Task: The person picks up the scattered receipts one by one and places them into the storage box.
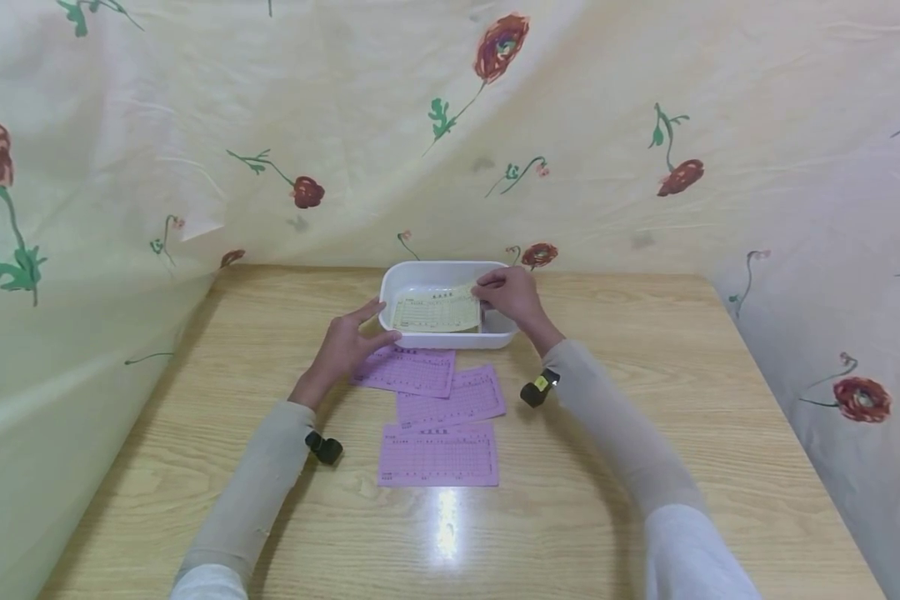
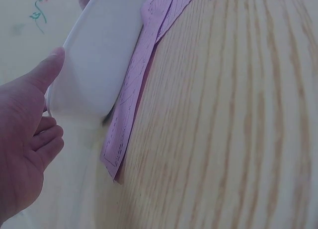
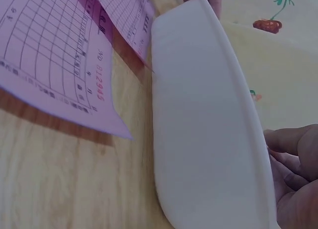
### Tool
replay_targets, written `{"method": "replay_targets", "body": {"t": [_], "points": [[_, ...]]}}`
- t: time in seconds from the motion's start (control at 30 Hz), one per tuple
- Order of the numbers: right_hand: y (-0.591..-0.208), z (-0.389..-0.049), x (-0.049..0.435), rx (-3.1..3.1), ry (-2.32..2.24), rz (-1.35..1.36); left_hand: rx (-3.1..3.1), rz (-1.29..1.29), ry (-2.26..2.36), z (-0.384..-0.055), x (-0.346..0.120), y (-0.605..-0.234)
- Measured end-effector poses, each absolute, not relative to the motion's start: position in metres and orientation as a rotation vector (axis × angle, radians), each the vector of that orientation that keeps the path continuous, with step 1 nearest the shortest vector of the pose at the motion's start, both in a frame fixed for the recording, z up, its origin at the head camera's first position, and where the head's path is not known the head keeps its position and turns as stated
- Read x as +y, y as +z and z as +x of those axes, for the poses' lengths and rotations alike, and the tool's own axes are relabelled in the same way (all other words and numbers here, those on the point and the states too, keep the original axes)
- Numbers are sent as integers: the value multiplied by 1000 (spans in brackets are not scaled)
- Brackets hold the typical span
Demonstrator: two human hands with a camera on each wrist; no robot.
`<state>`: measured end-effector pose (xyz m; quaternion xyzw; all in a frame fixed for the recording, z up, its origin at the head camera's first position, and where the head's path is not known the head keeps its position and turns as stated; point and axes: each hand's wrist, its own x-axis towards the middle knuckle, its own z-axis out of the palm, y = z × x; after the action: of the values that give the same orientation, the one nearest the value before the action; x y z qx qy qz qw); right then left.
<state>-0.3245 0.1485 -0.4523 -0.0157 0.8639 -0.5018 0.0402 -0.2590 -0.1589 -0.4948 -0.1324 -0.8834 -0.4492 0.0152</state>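
Note:
A white rectangular plastic tray (image 1: 450, 340) stands near the far edge of the table. My left hand (image 1: 342, 342) grips its left end, thumb at the front corner and fingers at the side. In the left wrist view the thumb of that hand (image 2: 25, 119) lies against the tray's wall (image 2: 94, 55). Inside the tray is a yellow printed form slip (image 1: 435, 312). My right hand (image 1: 512, 293), reaching over the tray's right end, pinches the slip's upper right corner. In the right wrist view the tray's wall (image 3: 203, 114) hides the slip and part of the right hand (image 3: 298, 169).
Pink printed form slips lie in front of the tray: one (image 1: 408, 372) right by its front wall, another (image 1: 453, 400) partly beneath it, and a third (image 1: 438, 457) closer to me. A floral cloth (image 1: 390, 125) hangs behind the wooden table (image 1: 645, 375) and along its sides.

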Motion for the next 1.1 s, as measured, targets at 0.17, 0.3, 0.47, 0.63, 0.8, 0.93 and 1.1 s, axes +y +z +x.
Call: {"method": "replay_targets", "body": {"t": [0.17, 0.3, 0.47, 0.63, 0.8, 0.93, 1.1], "points": [[-440, -323, 158, 2687, -1494, -55, -2750, -417, -1393, -259, -158, -495], [-424, -315, 167, 2692, -1526, -118, -2748, -415, -1393, -259, -157, -495], [-410, -299, 173, 2687, -1590, -231, -2753, -414, -1387, -259, -157, -495], [-403, -278, 176, 2680, -1647, -337, -2769, -396, -1379, -261, -157, -496], [-401, -253, 179, 2690, -1613, -393, -2770, -390, -1375, -260, -157, -495], [-403, -234, 181, 2645, -1596, -370, -2760, -395, -1389, -260, -157, -494], [-413, -213, 184, 2562, -1594, -284, -2758, -403, -1387, -262, -157, -495]]}}
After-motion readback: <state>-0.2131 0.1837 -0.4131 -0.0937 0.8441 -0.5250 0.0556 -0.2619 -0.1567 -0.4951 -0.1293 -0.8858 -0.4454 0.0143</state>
